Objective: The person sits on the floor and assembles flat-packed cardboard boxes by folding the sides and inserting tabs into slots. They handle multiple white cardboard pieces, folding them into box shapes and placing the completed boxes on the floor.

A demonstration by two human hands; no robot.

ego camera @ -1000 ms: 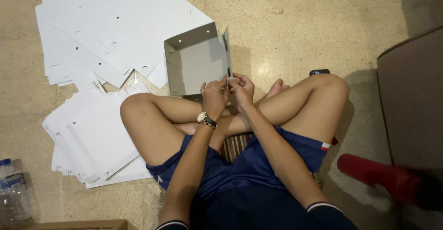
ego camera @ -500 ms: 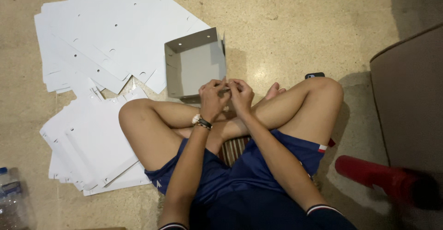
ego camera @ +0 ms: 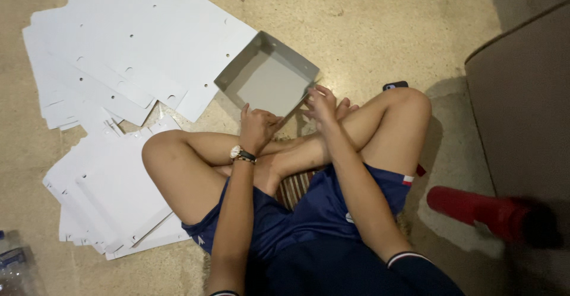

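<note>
The person is sitting cross-legged on the floor, and the half-folded grey cardboard box (ego camera: 267, 79) is resting just beyond the knees, tilted with its open side facing up toward the head camera, which is putting its near walls within reach of both hands at once. The left hand (ego camera: 256, 127) is pressing against the box's near-left wall, fingers curled and partly closed over the edge, thumb side toward the body; it appears to be pinching the card, though the contact itself is partly hidden behind the knuckles. The right hand (ego camera: 323, 103) is meeting the near-right corner, fingers loosely spread and only lightly bent, touching the edge rather than clamping it; whether it is truly gripping the card cannot be told.

A wristwatch (ego camera: 242, 154) is sitting on the left wrist, just behind that hand. Beyond and to the left of the left hand, a wide spread of flat white die-cut box blanks (ego camera: 130, 52) is lying on the floor; a second pile of blanks (ego camera: 113, 195) is lying beside the left knee. Just past the right hand, a dark phone (ego camera: 396, 85) is peeking out by the right knee. Further right, a red cylindrical object (ego camera: 475, 210) is lying against a brown padded seat (ego camera: 522, 106).
</note>
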